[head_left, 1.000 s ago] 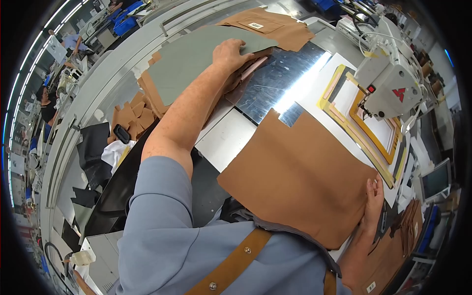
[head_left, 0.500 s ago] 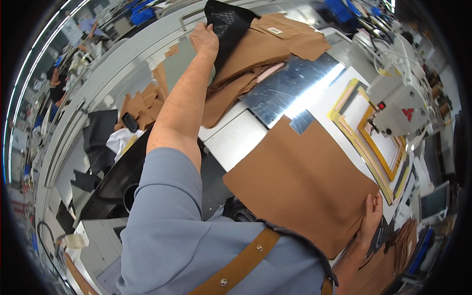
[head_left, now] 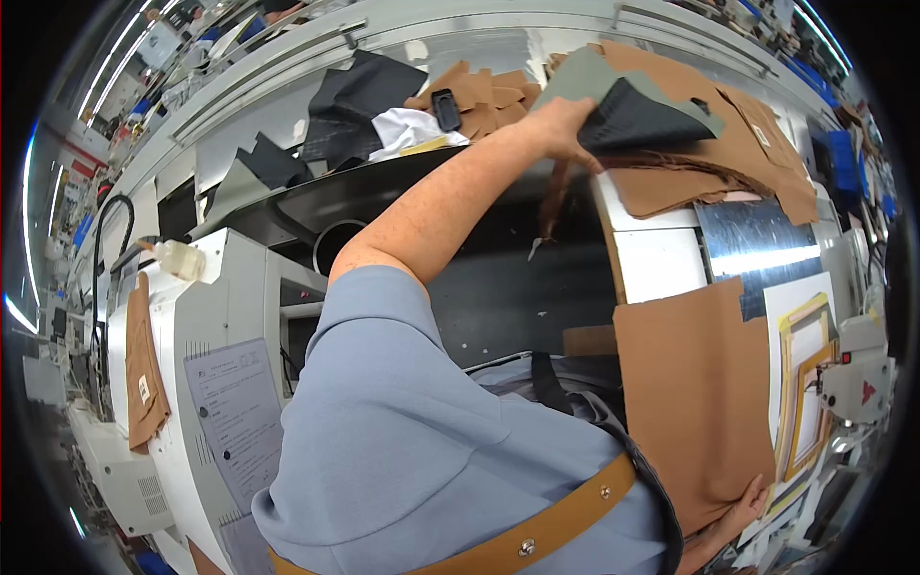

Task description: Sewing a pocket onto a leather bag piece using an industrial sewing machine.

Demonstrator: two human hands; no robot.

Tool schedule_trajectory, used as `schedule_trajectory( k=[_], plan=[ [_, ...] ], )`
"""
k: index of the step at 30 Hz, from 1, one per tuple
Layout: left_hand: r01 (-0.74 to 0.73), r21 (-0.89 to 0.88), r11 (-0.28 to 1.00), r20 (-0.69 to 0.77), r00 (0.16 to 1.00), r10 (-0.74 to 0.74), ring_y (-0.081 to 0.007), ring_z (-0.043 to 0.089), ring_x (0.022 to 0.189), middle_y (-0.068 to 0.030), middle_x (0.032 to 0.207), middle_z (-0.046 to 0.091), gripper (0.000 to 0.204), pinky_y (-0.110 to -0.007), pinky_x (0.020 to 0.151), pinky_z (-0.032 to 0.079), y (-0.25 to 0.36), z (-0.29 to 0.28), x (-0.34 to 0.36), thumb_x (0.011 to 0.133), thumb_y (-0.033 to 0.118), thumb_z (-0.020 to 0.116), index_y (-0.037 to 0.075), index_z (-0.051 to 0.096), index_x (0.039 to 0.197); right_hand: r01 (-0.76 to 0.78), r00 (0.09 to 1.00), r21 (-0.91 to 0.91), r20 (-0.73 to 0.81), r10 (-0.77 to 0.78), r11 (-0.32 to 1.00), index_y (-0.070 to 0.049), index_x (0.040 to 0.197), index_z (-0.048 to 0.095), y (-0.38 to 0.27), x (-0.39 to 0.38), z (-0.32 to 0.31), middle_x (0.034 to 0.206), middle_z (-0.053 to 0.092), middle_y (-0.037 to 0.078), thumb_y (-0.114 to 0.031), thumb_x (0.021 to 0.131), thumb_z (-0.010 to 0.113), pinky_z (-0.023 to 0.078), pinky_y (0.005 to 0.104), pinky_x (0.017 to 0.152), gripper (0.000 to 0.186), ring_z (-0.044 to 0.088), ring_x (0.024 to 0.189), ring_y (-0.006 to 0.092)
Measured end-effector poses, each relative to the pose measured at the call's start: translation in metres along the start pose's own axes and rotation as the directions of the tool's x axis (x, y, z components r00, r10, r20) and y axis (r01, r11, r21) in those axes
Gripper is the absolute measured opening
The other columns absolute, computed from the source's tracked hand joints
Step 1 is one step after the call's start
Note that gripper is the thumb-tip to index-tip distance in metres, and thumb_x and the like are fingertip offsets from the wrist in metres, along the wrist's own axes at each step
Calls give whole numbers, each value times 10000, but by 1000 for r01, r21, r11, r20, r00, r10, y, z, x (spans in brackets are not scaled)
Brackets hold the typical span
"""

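My left hand [head_left: 567, 132] is closed on the edge of a folded black sheet [head_left: 640, 120], with a grey-green sheet [head_left: 585, 75] behind it, at the left end of a stack of brown pieces [head_left: 747, 134]. Part of its grip is hidden. My right hand [head_left: 747, 503], low at the right, grips the lower right edge of a large brown sheet [head_left: 692, 379], fingers curled over it. This sheet lies at the worktable's near side, partly over a metal plate [head_left: 757, 249].
A sewing machine head [head_left: 853, 379] and yellow frame [head_left: 803, 326] stand at the right. Brown scraps [head_left: 489, 96], black pieces [head_left: 355, 105], a white cloth [head_left: 402, 129] and a dark oblong item [head_left: 444, 108] lie at the back. A white machine housing [head_left: 220, 297] with a bottle [head_left: 177, 259] is at left.
The view has swung left. My left hand first lifted the black sheet up and back; now that sheet is folded over lower down on the pile. My right hand still holds the brown sheet.
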State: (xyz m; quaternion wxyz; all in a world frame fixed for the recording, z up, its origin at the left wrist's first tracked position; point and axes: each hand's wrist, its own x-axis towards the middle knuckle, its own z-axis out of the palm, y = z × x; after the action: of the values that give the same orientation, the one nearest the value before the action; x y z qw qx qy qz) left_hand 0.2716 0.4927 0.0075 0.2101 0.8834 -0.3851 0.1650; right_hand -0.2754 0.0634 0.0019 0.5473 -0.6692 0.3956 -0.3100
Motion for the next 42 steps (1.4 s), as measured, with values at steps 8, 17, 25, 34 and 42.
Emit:
schedule_trajectory(
  k=[8, 17, 25, 34, 42],
  plan=[
    [501, -814, 295, 164, 685, -710, -183, 590, 572, -64, 772, 625, 167, -309, 452, 418, -74, -56, -28, 932, 149, 681, 70, 705, 1077, 135, 990, -30, 33, -134, 990, 47, 1298, 588, 53, 46, -50, 1256, 642, 129, -237, 1044, 610, 486, 320, 968, 381, 612, 1117, 206],
    [167, -940, 299, -311, -52, -949, -305, 687, 521, -216, 814, 655, 363, -441, 499, 617, -253, -178, -231, 1007, 158, 521, -63, 421, 1278, 229, 973, -118, 18, -229, 966, 45, 1247, 615, 62, 57, -55, 1229, 652, 120, -227, 1044, 610, 480, 317, 966, 339, 606, 1106, 195],
    [520, -851, 69, -367, -495, -787, -406, 668, 970, -300, 1119, 630, 535, -462, 875, 563, -265, -142, -314, 753, 27, 726, -140, 483, 1199, 138, 990, -108, 34, -135, 984, 34, 1242, 618, 19, 18, -19, 1227, 660, 112, -224, 1042, 612, 475, 317, 975, 326, 605, 1117, 190],
    [250, -547, 799, -381, 775, -504, -173, 721, 876, -91, 961, 757, 247, -307, 811, 559, -32, -38, -64, 906, 234, 736, 63, 753, 1083, 142, 988, -137, -46, -150, 980, 56, 1326, 571, 25, 4, -26, 1293, 640, 154, -223, 1053, 580, 480, 337, 1009, 391, 609, 1160, 221],
    [-234, -677, 698, 126, 897, 424, -222, 645, 1092, -59, 1173, 702, 366, -390, 920, 508, 234, 33, 24, 918, 304, 752, 94, 696, 1212, 293, 940, -375, -55, -336, 879, 28, 1028, 680, 1, -22, 17, 893, 670, 17, -155, 954, 705, 482, 269, 729, 199, 557, 799, 77]
  ],
)
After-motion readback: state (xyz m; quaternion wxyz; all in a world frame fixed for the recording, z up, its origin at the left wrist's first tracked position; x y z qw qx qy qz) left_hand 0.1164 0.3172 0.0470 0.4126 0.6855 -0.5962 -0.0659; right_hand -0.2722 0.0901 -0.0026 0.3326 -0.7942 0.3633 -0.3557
